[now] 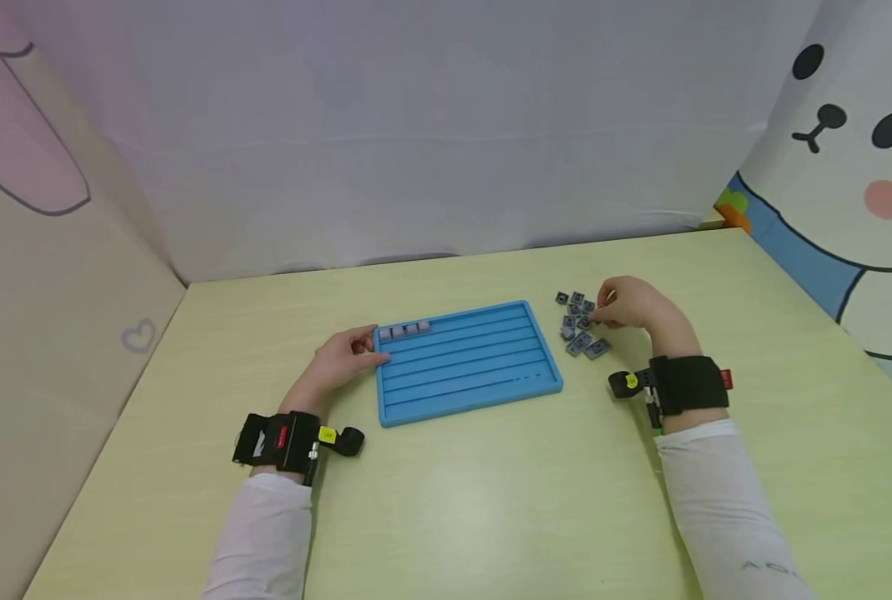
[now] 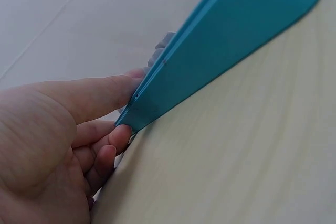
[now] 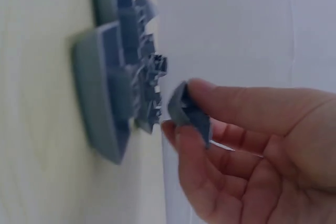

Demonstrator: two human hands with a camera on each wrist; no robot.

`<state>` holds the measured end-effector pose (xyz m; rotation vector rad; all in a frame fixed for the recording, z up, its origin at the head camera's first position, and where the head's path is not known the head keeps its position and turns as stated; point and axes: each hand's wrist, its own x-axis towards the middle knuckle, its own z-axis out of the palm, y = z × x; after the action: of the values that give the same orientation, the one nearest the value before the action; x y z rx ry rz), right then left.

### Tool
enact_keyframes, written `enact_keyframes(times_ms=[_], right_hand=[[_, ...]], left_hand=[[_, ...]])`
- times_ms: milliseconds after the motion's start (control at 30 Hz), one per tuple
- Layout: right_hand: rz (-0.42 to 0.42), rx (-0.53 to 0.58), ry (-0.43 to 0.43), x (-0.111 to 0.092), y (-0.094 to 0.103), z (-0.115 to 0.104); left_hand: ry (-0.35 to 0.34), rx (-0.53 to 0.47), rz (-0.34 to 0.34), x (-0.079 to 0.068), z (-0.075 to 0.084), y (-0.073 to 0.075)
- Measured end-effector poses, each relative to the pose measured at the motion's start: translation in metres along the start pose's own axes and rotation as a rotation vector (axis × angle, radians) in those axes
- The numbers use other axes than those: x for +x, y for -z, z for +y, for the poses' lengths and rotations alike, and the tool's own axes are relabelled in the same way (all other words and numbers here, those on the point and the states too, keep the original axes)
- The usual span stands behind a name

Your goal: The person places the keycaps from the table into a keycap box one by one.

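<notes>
A blue ridged tray (image 1: 464, 371) lies on the table, with several grey keycaps (image 1: 411, 329) lined up in its top left row. My left hand (image 1: 338, 360) grips the tray's left end near that row, thumb on the rim and fingers at the side. In the left wrist view the tray's outer wall (image 2: 210, 40) slants up from the pinching fingers. To the right of the tray, my right hand (image 1: 633, 305) holds one grey keycap (image 3: 177, 109) between thumb and fingers, its hollow side partly showing. Loose keycaps (image 1: 578, 342) lie beside that hand, several turned hollow side up.
The pale wooden table (image 1: 476, 500) reaches to a white cloth backdrop (image 1: 431, 150) behind it. A printed cartoon cloth (image 1: 851, 208) hangs along the right side. Both wrists carry black straps (image 1: 689, 385) with small cameras.
</notes>
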<state>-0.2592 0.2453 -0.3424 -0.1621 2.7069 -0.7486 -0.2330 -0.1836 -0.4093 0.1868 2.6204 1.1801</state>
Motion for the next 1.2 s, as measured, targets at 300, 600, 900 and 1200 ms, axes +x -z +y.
enact_keyframes(times_ms=[300,600,900,1200], right_hand=[[0.185,0.079,0.087,-0.009,0.001,-0.022],[0.262,0.198,0.100,-0.012,0.001,-0.032],[0.324,0.170,0.168,-0.017,0.001,-0.038],[0.317,0.176,0.205,-0.014,-0.002,-0.036]], left_hand=[[-0.013,0.024,0.013,0.000,-0.002,0.000],[-0.023,0.055,0.018,-0.003,-0.002,0.001],[-0.037,0.058,0.031,-0.003,-0.002,0.000],[-0.037,0.047,0.028,-0.002,-0.003,0.000]])
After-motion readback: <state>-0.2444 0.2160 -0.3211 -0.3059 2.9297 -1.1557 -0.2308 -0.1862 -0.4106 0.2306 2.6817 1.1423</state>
